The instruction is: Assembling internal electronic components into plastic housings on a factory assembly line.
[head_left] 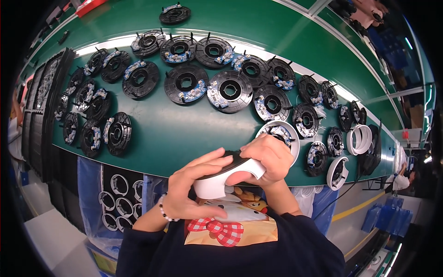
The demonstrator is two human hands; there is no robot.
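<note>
Close to my body, over the table's near edge, a white ring housing (212, 187) with a black disc (235, 162) in its upper side is held between my hands, tilted. My right hand (271, 159) is closed on its right end, the thumb inside the ring's opening. Cupped at the left side, my left hand (182, 189) lays its fingers across the disc, with the thumb apart below. Just behind my right hand, another white ring (295, 147) lies around a disc bearing a circuit board, partly hidden by that hand.
Several black discs (229, 91) with blue circuit boards and upright prongs cover the green table (180, 134). White rings (359, 140) lie at the right. Black trays (41, 124) stand at the left. Below the near edge, a blue-lined box (90, 184) holds several white rings.
</note>
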